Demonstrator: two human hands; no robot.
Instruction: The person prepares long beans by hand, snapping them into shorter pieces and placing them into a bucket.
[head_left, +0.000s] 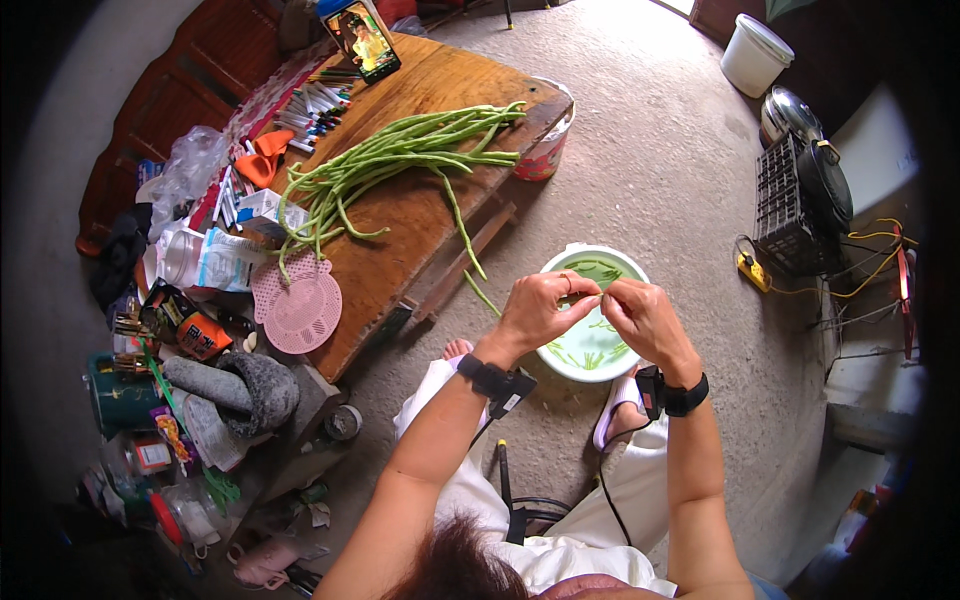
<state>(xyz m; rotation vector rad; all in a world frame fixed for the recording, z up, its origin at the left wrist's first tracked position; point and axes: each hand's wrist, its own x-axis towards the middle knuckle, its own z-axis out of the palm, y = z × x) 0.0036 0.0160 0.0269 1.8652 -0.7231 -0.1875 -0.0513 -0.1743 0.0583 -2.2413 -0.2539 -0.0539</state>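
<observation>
My left hand (534, 309) is closed around a long green bean (481, 292), whose tail trails out to the left past the wrist. Fingertips of my right hand (639, 313) pinch at the bean's other end, meeting the left fingers. Both hands are above a pale round plastic basin (577, 373) on the floor, which holds water and several short bean pieces (591, 360). A pile of long green beans (405, 142) lies across the wooden table (390, 277) to the left, with one bean drooping over its edge.
A pink perforated plastic mat (300, 304), marker pens (319, 105) and a propped phone (365, 41) are on the table. Nearby stand a stone mortar (274, 394) and a red bucket (541, 159). A yellow power strip (752, 271) lies beside a black crate (780, 202) at right.
</observation>
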